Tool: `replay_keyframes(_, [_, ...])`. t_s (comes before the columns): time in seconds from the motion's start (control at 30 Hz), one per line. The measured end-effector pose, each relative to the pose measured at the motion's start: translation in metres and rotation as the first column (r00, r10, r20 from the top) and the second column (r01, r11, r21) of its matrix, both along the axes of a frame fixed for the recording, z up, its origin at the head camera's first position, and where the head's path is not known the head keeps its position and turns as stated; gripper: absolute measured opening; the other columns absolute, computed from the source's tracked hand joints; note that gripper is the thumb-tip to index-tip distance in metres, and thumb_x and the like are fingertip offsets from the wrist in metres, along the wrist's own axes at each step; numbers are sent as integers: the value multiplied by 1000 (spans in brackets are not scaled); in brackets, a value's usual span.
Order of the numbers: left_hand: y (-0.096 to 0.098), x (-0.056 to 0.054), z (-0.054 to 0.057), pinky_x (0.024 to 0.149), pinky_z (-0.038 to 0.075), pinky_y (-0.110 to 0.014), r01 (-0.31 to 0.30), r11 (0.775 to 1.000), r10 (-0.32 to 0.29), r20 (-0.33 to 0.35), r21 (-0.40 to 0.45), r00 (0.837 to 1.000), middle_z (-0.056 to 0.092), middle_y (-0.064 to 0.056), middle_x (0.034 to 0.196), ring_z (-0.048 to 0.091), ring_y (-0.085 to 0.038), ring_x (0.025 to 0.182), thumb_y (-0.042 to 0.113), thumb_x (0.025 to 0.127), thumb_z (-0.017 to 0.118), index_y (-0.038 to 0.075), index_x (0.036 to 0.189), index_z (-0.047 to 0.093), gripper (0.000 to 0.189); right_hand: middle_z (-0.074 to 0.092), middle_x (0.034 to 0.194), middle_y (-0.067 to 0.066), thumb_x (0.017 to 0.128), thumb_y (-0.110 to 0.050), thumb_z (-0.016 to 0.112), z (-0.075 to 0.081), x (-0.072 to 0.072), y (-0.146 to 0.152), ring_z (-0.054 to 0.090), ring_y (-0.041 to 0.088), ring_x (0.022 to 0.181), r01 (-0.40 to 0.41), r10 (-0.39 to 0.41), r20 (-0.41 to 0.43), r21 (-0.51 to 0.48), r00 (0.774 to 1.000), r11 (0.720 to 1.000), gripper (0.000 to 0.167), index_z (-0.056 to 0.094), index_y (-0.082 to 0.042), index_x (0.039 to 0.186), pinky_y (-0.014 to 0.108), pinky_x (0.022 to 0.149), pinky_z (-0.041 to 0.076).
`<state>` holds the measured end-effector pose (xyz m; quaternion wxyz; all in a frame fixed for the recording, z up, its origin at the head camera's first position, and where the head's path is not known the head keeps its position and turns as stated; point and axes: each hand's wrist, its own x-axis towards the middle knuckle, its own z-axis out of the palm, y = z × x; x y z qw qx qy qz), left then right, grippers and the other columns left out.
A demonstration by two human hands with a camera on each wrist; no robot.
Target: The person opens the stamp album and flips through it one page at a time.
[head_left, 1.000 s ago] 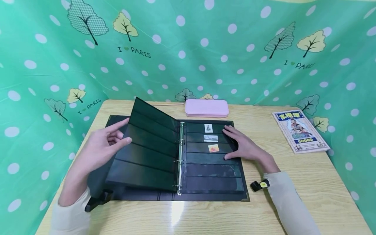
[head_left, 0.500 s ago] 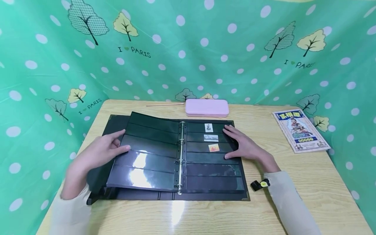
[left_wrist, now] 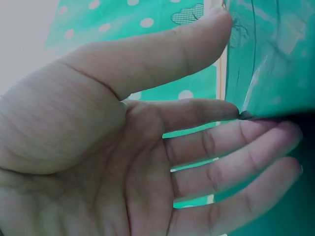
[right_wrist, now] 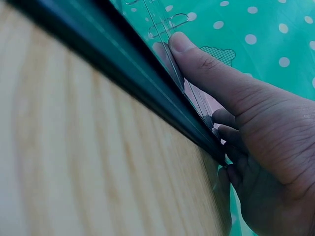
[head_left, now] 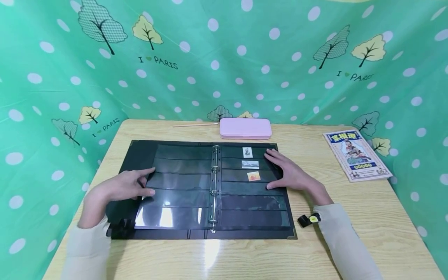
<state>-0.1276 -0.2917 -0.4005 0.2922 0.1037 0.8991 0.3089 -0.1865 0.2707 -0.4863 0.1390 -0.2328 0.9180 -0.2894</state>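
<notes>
A black ring-binder stamp album (head_left: 294,233) lies open on the table. Its left pocket page (head_left: 182,182) is flat and shows no stamps. In the upper pockets of the right page (head_left: 253,219) sit a portrait stamp (head_left: 247,152), a grey landscape stamp (head_left: 250,165) and an orange stamp (head_left: 253,176). My left hand (head_left: 120,186) is at the left page's outer edge; the left wrist view shows its fingers (left_wrist: 197,147) extended, with thumb apart. My right hand (head_left: 292,173) rests on the right page's outer edge, thumb on the page (right_wrist: 155,29).
Behind the album are a pink case (head_left: 245,128) and a thin stick, perhaps a pencil (head_left: 194,125). A printed booklet (head_left: 357,156) lies at the right. Green dotted cloth (head_left: 224,58) encloses the back and sides of the wooden table (head_left: 245,256).
The left page, raised at an angle one second ago, has come down flat on the left side. My left hand has lowered with it; the right hand stays where it was.
</notes>
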Motion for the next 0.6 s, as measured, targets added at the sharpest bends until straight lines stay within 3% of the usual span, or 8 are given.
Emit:
replay_keyframes(0.23, [-4,1,-11,70,49,-30,2,1000,-2,-96,1,995,69,-3,98,61,-17,79,26,102,83,-24,162,26,97,19,185,12,80,-46,101,1,-1,-2,10,41,171,-1,1,-2,-4,1000,1000,121,35,-8,175,68,130,24])
replay_keyframes(0.4, [3,4,-23,60,34,-31,-25,998,16,-159,-60,987,48,3,71,41,-14,61,34,108,74,-26,159,32,90,19,185,13,80,-47,101,-1,-2,-3,11,41,171,-11,11,-3,-12,1000,1000,122,34,-8,175,68,131,24])
replay_keyframes(0.5, [11,11,-32,58,31,-32,-86,991,60,-237,-99,970,42,0,69,37,-16,60,37,110,70,-24,159,36,85,18,185,13,81,-48,100,-2,-1,-2,10,41,171,-12,12,1,-14,1000,1000,122,34,-8,175,68,131,24])
replay_keyframes(0.6, [20,22,-43,57,33,-33,-158,980,110,-328,-121,938,49,-11,84,42,-20,66,36,110,71,-23,159,37,84,17,185,12,81,-50,100,-3,-1,0,9,41,171,-3,3,1,-9,1000,1000,122,33,-10,175,70,130,23])
